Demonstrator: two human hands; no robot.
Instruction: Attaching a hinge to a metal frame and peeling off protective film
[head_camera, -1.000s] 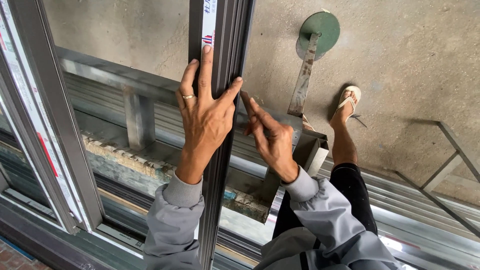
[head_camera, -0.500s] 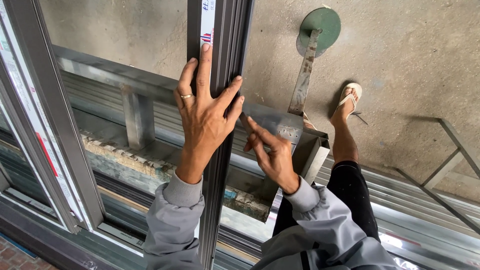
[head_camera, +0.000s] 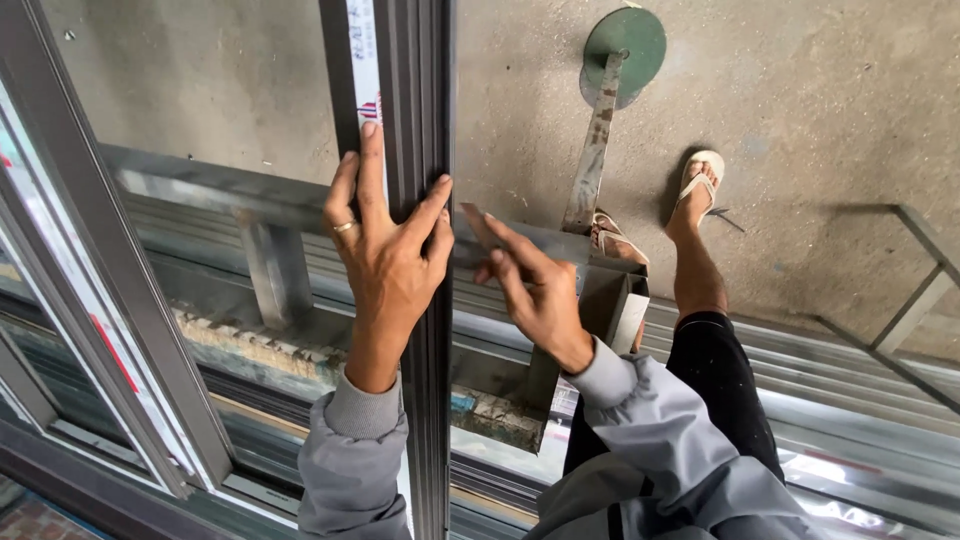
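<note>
A dark grey aluminium frame bar (head_camera: 425, 100) runs upright through the middle of the view. My left hand (head_camera: 385, 255), with a ring on one finger, grips this bar, fingers on its left face and thumb on its right edge. My right hand (head_camera: 535, 290) hangs just right of the bar, a small gap apart from it, with fingers extended and pointing toward the bar. It holds nothing. Both arms wear grey sleeves.
A second grey frame bar (head_camera: 90, 250) slants at the left. Below lie metal track rails (head_camera: 860, 380) and a concrete floor. A metal post with a round green disc (head_camera: 625, 45) stands ahead. My sandalled foot (head_camera: 700, 185) rests on the floor.
My right hand has come off the bar's right edge and drawn a little to the right. My left hand keeps its grip.
</note>
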